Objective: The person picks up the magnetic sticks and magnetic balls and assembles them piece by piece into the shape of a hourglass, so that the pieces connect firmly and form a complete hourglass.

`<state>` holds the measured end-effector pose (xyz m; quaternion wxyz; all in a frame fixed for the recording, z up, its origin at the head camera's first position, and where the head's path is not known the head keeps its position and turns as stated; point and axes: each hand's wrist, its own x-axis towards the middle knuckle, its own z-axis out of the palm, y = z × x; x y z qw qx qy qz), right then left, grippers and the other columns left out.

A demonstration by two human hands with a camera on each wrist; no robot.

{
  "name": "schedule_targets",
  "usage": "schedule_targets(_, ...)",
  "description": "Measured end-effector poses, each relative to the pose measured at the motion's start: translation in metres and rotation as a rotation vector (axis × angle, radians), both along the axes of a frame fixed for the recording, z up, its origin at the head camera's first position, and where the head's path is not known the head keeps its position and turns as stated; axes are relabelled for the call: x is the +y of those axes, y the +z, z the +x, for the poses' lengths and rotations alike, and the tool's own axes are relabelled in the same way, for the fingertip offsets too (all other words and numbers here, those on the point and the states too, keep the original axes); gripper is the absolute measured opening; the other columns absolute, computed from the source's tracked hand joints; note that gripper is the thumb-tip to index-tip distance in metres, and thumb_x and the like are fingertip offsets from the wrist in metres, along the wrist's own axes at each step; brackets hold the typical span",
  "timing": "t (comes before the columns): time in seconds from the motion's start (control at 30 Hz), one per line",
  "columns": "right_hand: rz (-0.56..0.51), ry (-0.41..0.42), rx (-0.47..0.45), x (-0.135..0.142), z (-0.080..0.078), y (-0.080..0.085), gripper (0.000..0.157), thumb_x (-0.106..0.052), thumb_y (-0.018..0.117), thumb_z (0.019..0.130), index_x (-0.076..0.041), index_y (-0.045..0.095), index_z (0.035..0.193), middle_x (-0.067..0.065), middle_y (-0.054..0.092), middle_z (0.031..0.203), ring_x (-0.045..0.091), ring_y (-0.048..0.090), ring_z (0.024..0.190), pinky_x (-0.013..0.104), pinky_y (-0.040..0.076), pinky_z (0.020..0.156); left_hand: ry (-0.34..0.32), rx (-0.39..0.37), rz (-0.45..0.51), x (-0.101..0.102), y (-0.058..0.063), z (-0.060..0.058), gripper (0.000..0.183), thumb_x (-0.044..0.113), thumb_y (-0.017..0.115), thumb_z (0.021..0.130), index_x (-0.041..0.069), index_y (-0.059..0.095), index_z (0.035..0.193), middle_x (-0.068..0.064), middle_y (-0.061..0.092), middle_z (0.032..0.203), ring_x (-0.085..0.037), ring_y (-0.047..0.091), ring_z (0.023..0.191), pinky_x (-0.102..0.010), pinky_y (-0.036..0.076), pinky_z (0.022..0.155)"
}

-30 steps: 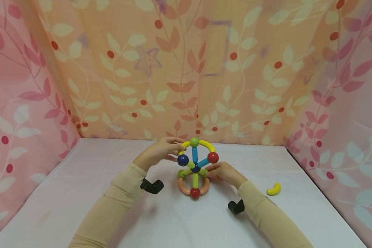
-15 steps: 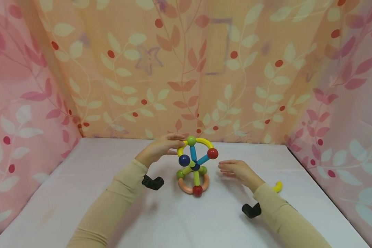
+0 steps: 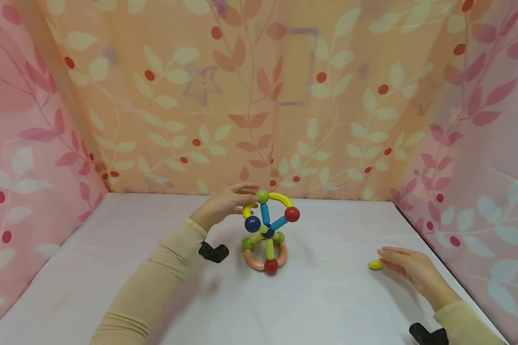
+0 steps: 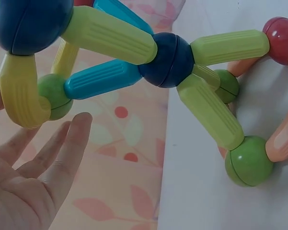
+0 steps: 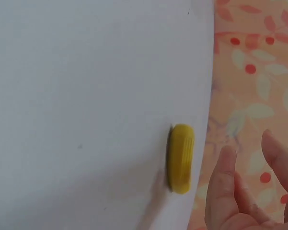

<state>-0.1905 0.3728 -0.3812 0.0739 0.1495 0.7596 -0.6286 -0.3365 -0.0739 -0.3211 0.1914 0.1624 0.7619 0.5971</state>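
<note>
A magnetic ball-and-rod structure (image 3: 268,233) stands at the middle of the table, its upper part leaning slightly left. My left hand (image 3: 222,205) holds it by the yellow curved rod (image 4: 21,91) at its upper left, beside the green ball (image 4: 55,96). Some of that hand's fingers (image 4: 79,134) stretch out behind the rod. Far to the right, my right hand (image 3: 414,270) hovers by a loose yellow curved rod (image 3: 374,265), partly covering it in the head view. In the right wrist view, thumb and fingers are apart, and the loose rod (image 5: 181,158) lies on the table beside them.
White cloth covers the table (image 3: 319,297). Patterned fabric (image 3: 250,96) hangs along the back and both sides. Black wrist mounts (image 3: 213,252) stick out from both sleeves. The structure's base is a ring of orange curved rods (image 3: 253,260) joined by balls.
My right hand has let go of the structure's lower right side and moved right to the loose yellow rod. The left hand stays at the structure, whose top has tipped slightly left.
</note>
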Motion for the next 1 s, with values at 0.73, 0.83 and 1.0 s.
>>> schedule_targets(0.73, 0.030, -0.120, -0.160, 0.014, -0.020, -0.016, 0.062, -0.018, 0.075, 0.089, 0.022, 0.048, 0.128, -0.005, 0.070, 0.078, 0.006, 0.069, 0.070, 0.024, 0.061, 0.072, 0.028, -0.001, 0.014, 0.000, 0.000, 0.005, 0.043, 0.024, 0.061, 0.099, 0.015, 0.054, 0.141, -0.013, 0.062, 0.134, -0.029, 0.064, 0.118, -0.052, 0.047, 0.107)
schedule_targets(0.83, 0.174, -0.111, -0.148, 0.007, -0.026, -0.017, 0.058, -0.018, 0.073, 0.090, 0.023, 0.050, 0.123, -0.003, 0.068, 0.074, 0.006, 0.068, 0.064, 0.022, 0.059, 0.066, 0.044, -0.001, 0.010, 0.002, -0.001, 0.005, 0.041, 0.023, 0.061, 0.099, 0.015, 0.056, 0.139, -0.013, 0.064, 0.131, -0.027, 0.065, 0.114, -0.051, 0.048, 0.106)
schedule_targets(1.0, 0.211, -0.100, -0.152, -0.010, -0.036, -0.015, 0.052, -0.008, 0.072, 0.088, 0.025, 0.049, 0.120, 0.000, 0.066, 0.071, 0.007, 0.066, 0.061, 0.024, 0.060, 0.064, 0.066, 0.002, 0.010, 0.004, -0.001, 0.005, 0.041, 0.023, 0.062, 0.099, 0.013, 0.057, 0.138, -0.014, 0.064, 0.131, -0.026, 0.066, 0.112, -0.048, 0.050, 0.104)
